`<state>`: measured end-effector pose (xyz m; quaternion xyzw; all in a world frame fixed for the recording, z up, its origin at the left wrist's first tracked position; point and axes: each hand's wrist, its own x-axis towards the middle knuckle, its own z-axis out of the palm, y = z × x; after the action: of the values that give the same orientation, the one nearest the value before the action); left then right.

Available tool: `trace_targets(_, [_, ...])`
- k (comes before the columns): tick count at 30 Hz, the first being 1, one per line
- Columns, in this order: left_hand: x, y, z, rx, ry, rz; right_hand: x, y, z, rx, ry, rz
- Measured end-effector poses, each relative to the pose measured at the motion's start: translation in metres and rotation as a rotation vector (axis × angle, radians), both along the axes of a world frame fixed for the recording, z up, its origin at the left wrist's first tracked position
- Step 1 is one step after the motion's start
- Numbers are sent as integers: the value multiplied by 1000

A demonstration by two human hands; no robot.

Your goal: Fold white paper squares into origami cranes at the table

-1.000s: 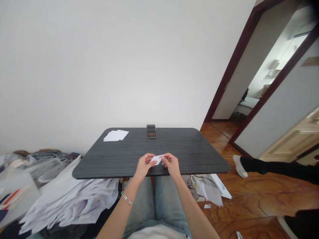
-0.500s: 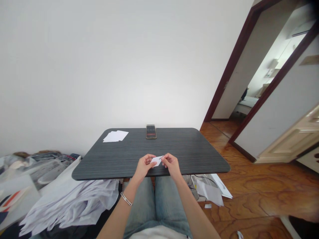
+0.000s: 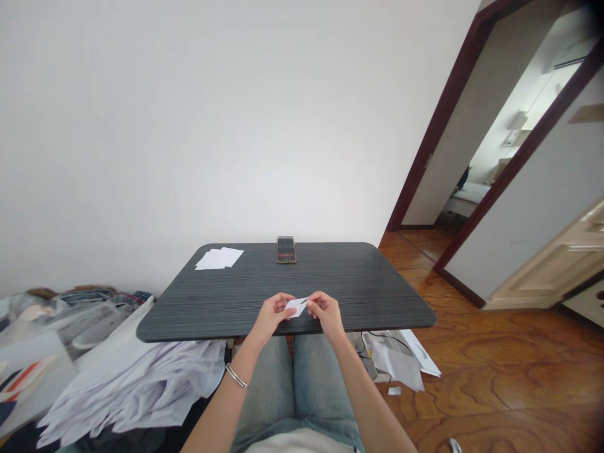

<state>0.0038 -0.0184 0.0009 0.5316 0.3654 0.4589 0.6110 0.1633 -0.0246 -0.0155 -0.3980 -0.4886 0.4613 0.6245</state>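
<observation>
Above the front part of the dark table (image 3: 330,277), a small piece of white paper (image 3: 295,307) is held between both hands; it looks folded. My left hand (image 3: 272,316) grips its left side, thumb on top. The fingertips of my right hand (image 3: 325,311) pinch at the paper's upper right corner. A thin dark line shows by that corner; whether it is a gap in the fold or a shadow I cannot tell. Several white sheets (image 3: 219,258) lie overlapped at the table's back left.
A phone (image 3: 285,250) leans on a stand at the table's back edge, against the wall. White cloth (image 3: 141,384) and bagged things are piled at the left. Under the right side are cables and papers (image 3: 399,363) on the wooden floor. A doorway stands at the right.
The right fingertips have shifted very slightly at the paper's corner. Otherwise the hands and the paper are in nearly the same place.
</observation>
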Motion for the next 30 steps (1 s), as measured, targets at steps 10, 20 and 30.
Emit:
trace_targets(10, [1, 0, 1, -3, -9, -3, 1, -1, 1, -15, -1, 12])
trace_targets(20, [0, 1, -1, 3, -12, -15, 1, -2, 4, -6, 15, 15])
trace_targets(30, [-1, 0, 1, -4, -4, -18, 2, -4, 4, -33, -12, 80])
